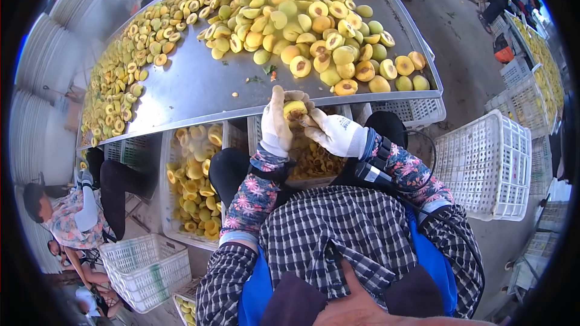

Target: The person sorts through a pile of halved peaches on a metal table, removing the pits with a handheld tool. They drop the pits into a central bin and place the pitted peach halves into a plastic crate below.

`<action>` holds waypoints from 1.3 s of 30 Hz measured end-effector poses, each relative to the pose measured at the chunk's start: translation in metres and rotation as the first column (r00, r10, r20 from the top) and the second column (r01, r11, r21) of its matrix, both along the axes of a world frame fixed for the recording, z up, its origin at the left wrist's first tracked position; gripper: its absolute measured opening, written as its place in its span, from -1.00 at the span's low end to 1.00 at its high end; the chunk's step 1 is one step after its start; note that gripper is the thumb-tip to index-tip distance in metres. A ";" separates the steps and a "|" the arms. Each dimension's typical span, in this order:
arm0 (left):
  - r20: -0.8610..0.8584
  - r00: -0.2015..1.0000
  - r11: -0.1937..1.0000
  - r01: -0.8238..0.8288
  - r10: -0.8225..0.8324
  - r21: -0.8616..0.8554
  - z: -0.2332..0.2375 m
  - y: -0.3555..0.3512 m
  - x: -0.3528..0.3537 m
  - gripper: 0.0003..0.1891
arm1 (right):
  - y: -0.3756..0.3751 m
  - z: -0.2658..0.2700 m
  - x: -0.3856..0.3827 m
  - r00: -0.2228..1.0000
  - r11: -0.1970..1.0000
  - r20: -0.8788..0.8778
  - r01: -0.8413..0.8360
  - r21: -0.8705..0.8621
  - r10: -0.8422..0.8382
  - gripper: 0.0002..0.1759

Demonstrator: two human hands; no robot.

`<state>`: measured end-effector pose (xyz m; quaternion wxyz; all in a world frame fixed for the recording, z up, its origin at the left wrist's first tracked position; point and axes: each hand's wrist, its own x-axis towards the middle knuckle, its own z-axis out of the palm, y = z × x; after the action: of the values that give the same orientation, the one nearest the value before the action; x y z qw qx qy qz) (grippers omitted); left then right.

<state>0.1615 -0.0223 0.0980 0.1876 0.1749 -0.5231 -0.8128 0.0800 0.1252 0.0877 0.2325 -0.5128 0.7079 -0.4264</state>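
Above the front edge of the metal table (199, 84), my gloved left hand (278, 124) is closed around a yellow peach half (294, 108). The peach's lower side looks brown and rough. My right hand (331, 131), also in a white glove with stained fingertips, is closed, its fingertips meeting the peach from the right. Whether a small tool sits in those fingers is hidden. Just beyond my hands, a large heap of cut yellow peaches (284, 18) covers the tabletop's far part, several with brown pits or hollows showing. Below my hands, a crate holds brownish scraps (317, 160).
Under the table, left of my knees, a white crate (169, 220) holds hollowed peach halves (196, 187). More halves (136, 54) line the table's left side. White crates stand at right (483, 163) and lower left (145, 271). A person (72, 211) sits at left; others are farther off.
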 end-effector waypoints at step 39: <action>0.129 0.991 0.981 0.016 -0.041 0.191 -0.014 -0.003 0.008 -0.58 | 0.001 0.004 0.028 0.000 0.984 0.998 -0.166 0.069 -0.070 -0.62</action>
<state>0.1692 -0.0254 0.0835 0.1232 0.2377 -0.4569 -0.8483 0.1083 0.1261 0.0915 0.7207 -0.0635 0.3511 -0.5944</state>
